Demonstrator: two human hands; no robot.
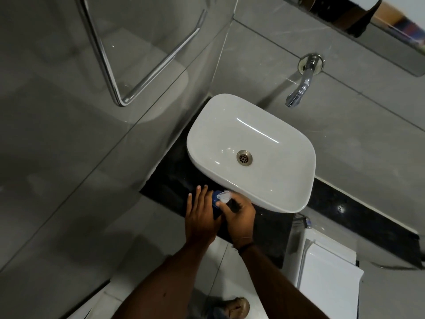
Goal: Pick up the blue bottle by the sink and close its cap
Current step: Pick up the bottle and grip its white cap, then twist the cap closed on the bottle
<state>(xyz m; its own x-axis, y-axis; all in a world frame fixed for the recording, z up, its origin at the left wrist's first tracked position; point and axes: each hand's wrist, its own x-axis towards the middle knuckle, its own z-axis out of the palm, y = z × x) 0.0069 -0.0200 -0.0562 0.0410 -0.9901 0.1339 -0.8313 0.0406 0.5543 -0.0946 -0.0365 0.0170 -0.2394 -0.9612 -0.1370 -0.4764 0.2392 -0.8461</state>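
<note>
Both forearms reach forward and converge, bare to the wrists. The left hand is held flat and upright, fingers straight and close together, palm turned inward toward the other hand. The right hand is curled, knuckles up, thumb stretched toward the left palm, fingers bent around something between the two hands. A dark band circles the right wrist. The hands nearly touch.

Bottle on counter, left of sink

We see a glossy white ceramic sink, polished chrome tap, dark glossy stone surface, clear plastic cap.
</note>
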